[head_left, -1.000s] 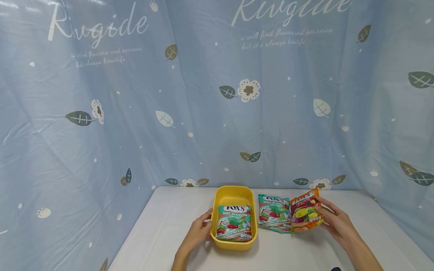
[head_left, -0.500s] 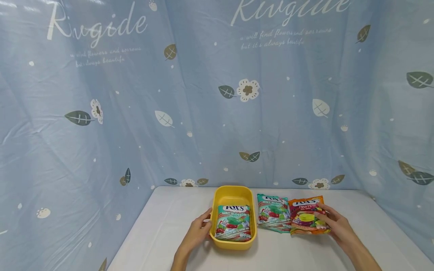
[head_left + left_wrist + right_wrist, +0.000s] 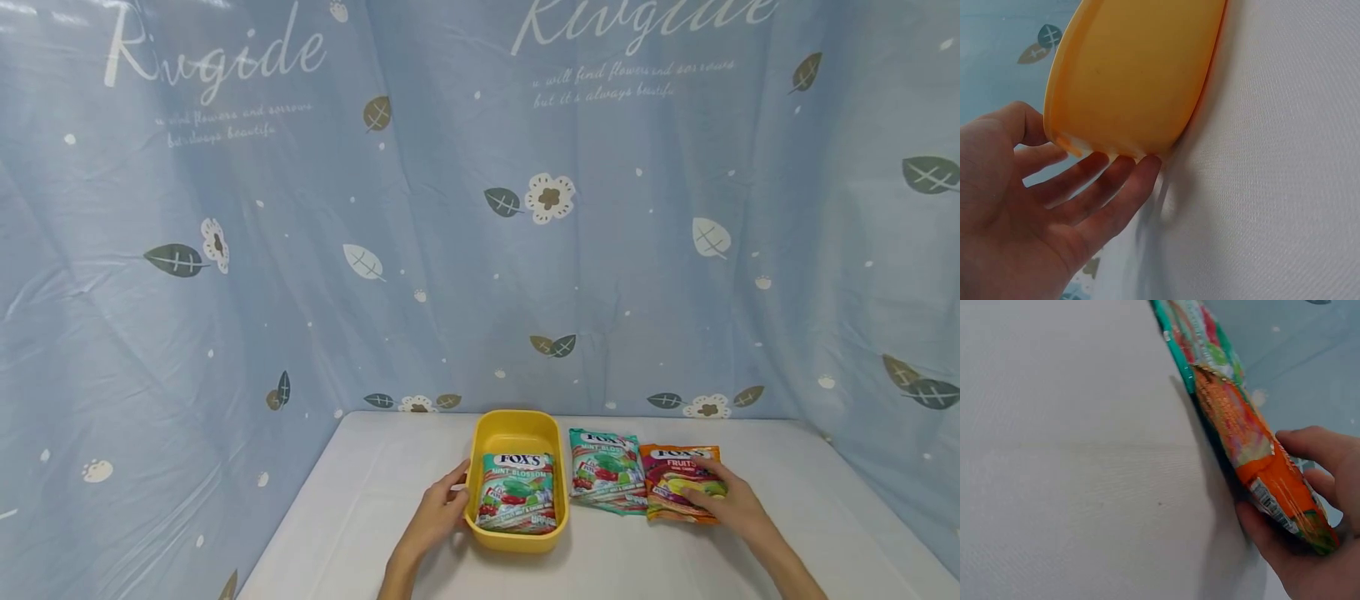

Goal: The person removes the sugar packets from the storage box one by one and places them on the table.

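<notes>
A yellow plastic container (image 3: 516, 543) stands on the white table. My left hand (image 3: 441, 510) holds its left side; in the left wrist view the thumb is bent at the rim and the fingertips touch the outer wall (image 3: 1135, 75). Inside the container lies a green bag of Fox's Mint Blossom candy (image 3: 517, 493). My right hand (image 3: 731, 498) grips an orange bag of Fox's Fruits candy (image 3: 667, 504), with fingers over its face and a digit along the lower edge in the right wrist view. Just left of it, touching or nearly so, lies a second green Mint Blossom bag (image 3: 606, 467).
A blue curtain (image 3: 450, 250) printed with leaves and flowers hangs behind the table and along its sides. The white tabletop (image 3: 360, 475) stretches out on both sides of the container and bags.
The orange bag has gone from tilted up in the right hand to lying flatter and straighter beside the green bag. The right hand has shifted slightly left and down. The left hand has stayed put.
</notes>
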A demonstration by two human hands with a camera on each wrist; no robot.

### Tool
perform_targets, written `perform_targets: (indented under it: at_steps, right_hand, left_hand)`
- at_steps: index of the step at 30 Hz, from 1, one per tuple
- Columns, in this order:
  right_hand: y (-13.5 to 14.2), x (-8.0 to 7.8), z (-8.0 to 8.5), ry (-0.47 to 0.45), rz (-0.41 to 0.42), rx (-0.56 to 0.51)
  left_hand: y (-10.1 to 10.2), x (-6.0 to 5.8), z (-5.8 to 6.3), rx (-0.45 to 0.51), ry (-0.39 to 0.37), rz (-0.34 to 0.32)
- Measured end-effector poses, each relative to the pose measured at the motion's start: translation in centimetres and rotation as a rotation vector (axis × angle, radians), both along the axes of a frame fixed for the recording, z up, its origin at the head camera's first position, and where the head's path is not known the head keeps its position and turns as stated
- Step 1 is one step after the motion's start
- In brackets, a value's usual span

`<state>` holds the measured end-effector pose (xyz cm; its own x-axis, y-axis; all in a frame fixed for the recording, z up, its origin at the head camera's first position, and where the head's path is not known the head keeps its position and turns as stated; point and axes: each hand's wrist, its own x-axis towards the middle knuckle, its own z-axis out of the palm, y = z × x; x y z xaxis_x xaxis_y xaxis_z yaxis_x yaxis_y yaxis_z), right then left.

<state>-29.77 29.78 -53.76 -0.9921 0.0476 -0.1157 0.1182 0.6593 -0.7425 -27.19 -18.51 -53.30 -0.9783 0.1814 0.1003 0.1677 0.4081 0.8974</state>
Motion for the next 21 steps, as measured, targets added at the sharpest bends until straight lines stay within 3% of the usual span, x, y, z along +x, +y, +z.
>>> perform_targets:
  at_steps: [5, 12, 21]
  right_hand:
    - [-0.33, 0.03, -0.19, 0.061, -0.002, 0.155]
    - [-0.35, 0.6, -0.42, 0.21, 0.011, 0.269]
    - [-0.42, 0.75, -0.85, 0.159, 0.028, 0.313]
  left_hand:
    - [0.02, 0.14, 0.13, 0.019, -0.023, -0.006]
    - [0.08, 0.31, 0.27, 0.023, -0.005, -0.015]
    - [0.03, 0.41, 0.37, 0.011, 0.005, -0.008]
